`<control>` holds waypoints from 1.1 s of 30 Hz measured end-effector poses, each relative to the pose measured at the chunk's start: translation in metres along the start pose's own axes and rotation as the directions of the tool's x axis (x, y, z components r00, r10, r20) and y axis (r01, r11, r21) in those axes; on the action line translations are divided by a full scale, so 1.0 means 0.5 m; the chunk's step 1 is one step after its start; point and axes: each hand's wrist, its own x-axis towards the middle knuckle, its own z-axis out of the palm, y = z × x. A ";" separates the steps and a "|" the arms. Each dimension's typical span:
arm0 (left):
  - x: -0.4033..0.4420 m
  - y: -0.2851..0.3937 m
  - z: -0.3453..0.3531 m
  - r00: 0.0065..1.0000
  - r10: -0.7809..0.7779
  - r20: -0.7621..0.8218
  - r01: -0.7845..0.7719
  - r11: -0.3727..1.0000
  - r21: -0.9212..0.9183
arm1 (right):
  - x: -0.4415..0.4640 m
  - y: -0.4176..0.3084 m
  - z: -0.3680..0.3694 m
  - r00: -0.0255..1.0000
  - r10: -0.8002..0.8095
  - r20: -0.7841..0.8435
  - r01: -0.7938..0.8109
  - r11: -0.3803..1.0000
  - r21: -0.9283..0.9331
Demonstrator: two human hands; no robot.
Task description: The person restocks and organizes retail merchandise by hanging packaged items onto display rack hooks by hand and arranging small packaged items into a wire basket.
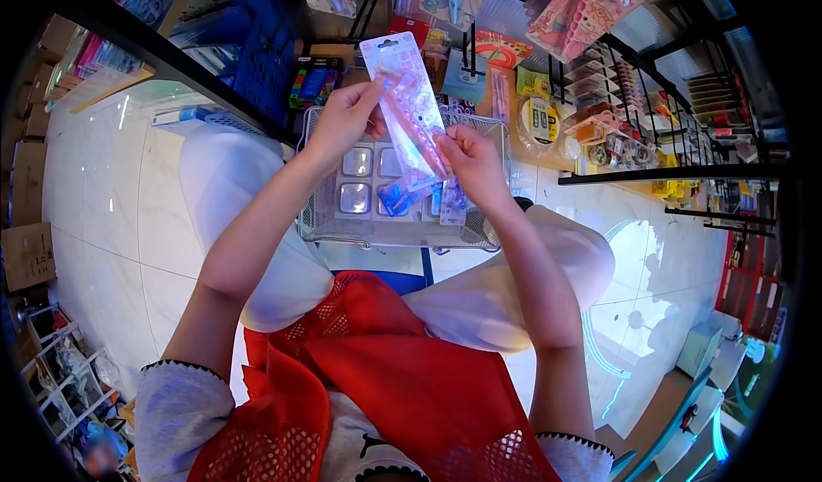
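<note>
A long blister card [402, 97], printed in pale pink and lilac with a slim pink item under its clear plastic, is held tilted in front of me. My left hand [349, 116] pinches its left edge near the upper half. Lower down, my right hand [469, 158] grips the right edge, thumb on the front. Beneath both hands stands a wire mesh basket [330, 225]. Inside it are several square silver compartments or tins [355, 198] and a blue-and-clear packet [402, 198], partly covered by the card. What the slim item is, I cannot tell.
Similar carded goods [591, 11] hang overhead on hooks. A wooden shelf with small packaged goods [539, 122] runs along the right behind a black rail [676, 174]. At the left are a blue plastic crate [257, 54] and cardboard boxes [27, 255]. My knees flank the basket.
</note>
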 end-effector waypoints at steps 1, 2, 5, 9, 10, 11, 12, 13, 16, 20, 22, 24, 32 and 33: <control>0.000 -0.003 0.000 1.000 -0.007 0.008 0.007 1.000 -0.004 | 0.000 0.000 0.002 0.999 -0.011 -0.032 0.010 0.999 -0.045; -0.001 -0.005 0.002 1.000 -0.013 0.016 0.013 1.000 -0.008 | -0.001 0.000 0.005 0.998 -0.024 -0.063 0.018 0.996 -0.091; -0.016 -0.003 0.029 0.992 0.081 0.093 -0.078 0.996 -0.033 | 0.004 0.007 0.011 0.986 -0.084 -0.146 0.059 0.984 -0.169; -0.015 -0.036 0.031 0.977 0.054 0.208 -0.058 0.998 0.014 | 0.010 0.004 0.008 0.985 -0.093 -0.146 0.066 0.981 -0.182; -0.014 -0.038 0.029 0.978 0.047 0.204 -0.053 0.998 0.023 | 0.010 -0.001 0.010 0.991 -0.073 -0.116 0.069 0.997 -0.035; -0.014 -0.040 0.030 0.976 0.063 0.208 -0.071 0.997 0.033 | 0.009 -0.009 0.015 0.995 -0.058 -0.083 0.067 0.991 0.113; -0.016 -0.042 0.032 0.974 0.078 0.212 -0.089 0.995 0.043 | 0.009 -0.018 0.018 0.998 -0.048 -0.048 0.059 0.964 0.258; -0.018 -0.044 0.034 0.972 0.093 0.215 -0.107 0.993 0.052 | 0.008 -0.024 0.015 0.999 -0.033 -0.012 0.035 0.964 0.265; -0.021 -0.043 0.036 0.969 0.089 0.231 -0.096 0.995 0.019 | 0.006 -0.024 -0.002 0.998 -0.002 0.057 -0.011 0.971 0.238; -0.020 -0.049 0.037 0.966 0.126 0.226 -0.129 0.992 -0.002 | 0.004 -0.008 0.007 0.999 0.027 0.017 -0.030 0.980 0.195; -0.023 -0.050 0.037 0.967 0.137 0.216 -0.141 0.990 0.006 | 0.000 -0.010 0.016 0.999 0.051 -0.009 -0.048 0.979 0.198; -0.025 -0.047 0.039 0.969 0.138 0.206 -0.141 0.990 0.000 | -0.002 -0.005 0.020 0.997 0.065 -0.030 -0.059 0.984 0.166; -0.025 -0.054 0.042 0.977 0.137 0.162 -0.141 0.990 0.014 | 0.004 0.014 0.035 0.993 0.007 -0.118 0.003 0.996 0.084; -0.024 -0.056 0.043 0.978 0.140 0.154 -0.143 0.990 0.009 | 0.004 0.016 0.034 0.993 -0.010 -0.115 0.017 0.998 0.060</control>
